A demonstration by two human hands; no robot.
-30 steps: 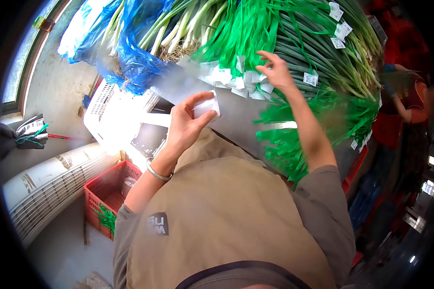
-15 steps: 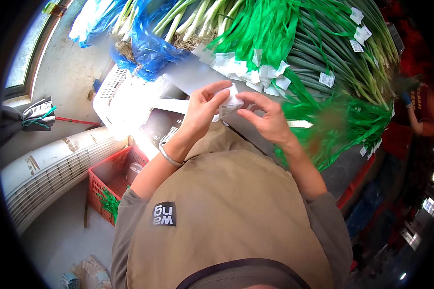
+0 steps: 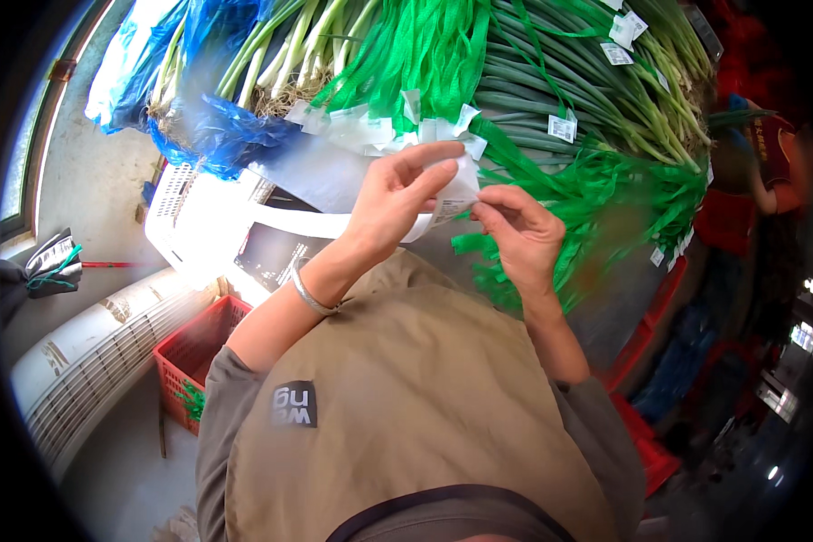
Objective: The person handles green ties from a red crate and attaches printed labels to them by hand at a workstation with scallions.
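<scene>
Left: 1 white slatted cylindrical appliance (image 3: pixel 99 352); right of it, 1 red rectangular plastic crate (image 3: pixel 194 357) and, farther off, 1 white perforated plastic basket (image 3: pixel 173 197). From the basket, 1 long white paper strip (image 3: pixel 303 220) runs right, passing under the left forearm.

Centre: the left hand (image 3: pixel 390 200) is partly closed, thumb and fingers clamped on 1 white paper label (image 3: pixel 462 183). The label is between the 2 hands, nearer than the grey tabletop (image 3: pixel 312 176). The right hand (image 3: pixel 520 230) has curled fingers; thumb and index fingertip pinch the label's right edge.

Far centre to right: green mesh bags (image 3: pixel 438 54) and long green stalks (image 3: pixel 528 99), both too overlapped to count. Far right: 1 person in red (image 3: pixel 772 154).
</scene>
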